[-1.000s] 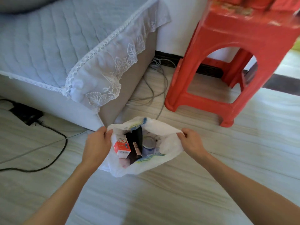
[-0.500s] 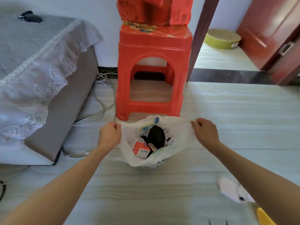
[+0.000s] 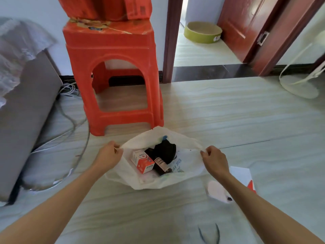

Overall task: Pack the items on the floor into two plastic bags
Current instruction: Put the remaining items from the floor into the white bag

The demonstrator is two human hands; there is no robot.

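Viewing from the head camera, you hold a white plastic bag [image 3: 186, 170] open on the floor [image 3: 228, 120], just in front of a red stool [image 3: 112, 48]. Your left hand [image 3: 108, 155] pinches the bag's left rim; your right hand [image 3: 213, 160] pinches the right rim; the hands are well apart, each clamped on the plastic. Inside the bag lie a red-and-white carton [image 3: 143, 161], a crumpled black item [image 3: 166, 151] and a dark labelled bottle [image 3: 161, 165]; what lies beneath them is hidden. A blue scrap [image 3: 164, 137] shows at the far rim, too small to identify. Near your right forearm, a pale pink object [image 3: 217, 191] and a white-and-red card [image 3: 243, 175] rest on the floor, both partly covered by the arm. A grey sofa [image 3: 26, 111] is cut off at left.
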